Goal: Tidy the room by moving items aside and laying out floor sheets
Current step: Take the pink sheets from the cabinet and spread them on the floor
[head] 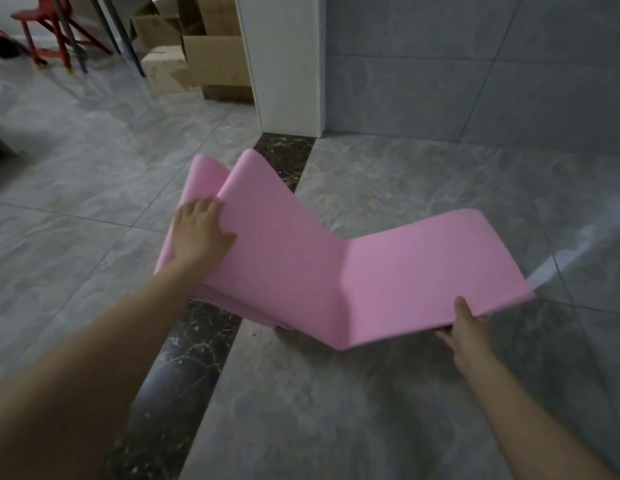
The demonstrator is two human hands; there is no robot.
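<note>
One pink foam floor sheet [336,271] is in hand and only part unfolded, so I judge the laying-out barely begun: none of it lies flat on the grey tiled floor [93,174] yet, and no other sheet shows laid anywhere.

At far left, in the background, a red plastic stool [41,29] stands among dark metal legs [128,39], well apart from the work. Just right of them, cardboard boxes [215,60] sit against a white door frame [284,64]; whether these count as items already moved aside cannot be told.

Nearer, the left hand [201,230] grasps the sheet's folded left panels, thumb on the top face and fingers over the edge of the stack. The sheet bends at a crease near its middle and hangs above a dark marble strip [183,358] in the floor. The right hand [469,330] pinches the right panel's near edge, thumb on top, fingers beneath.

To the right, open floor runs up to a grey tiled wall [474,71]. That wall and the door frame are the edges to mind; spreading toward the right and near side looks freest.
</note>
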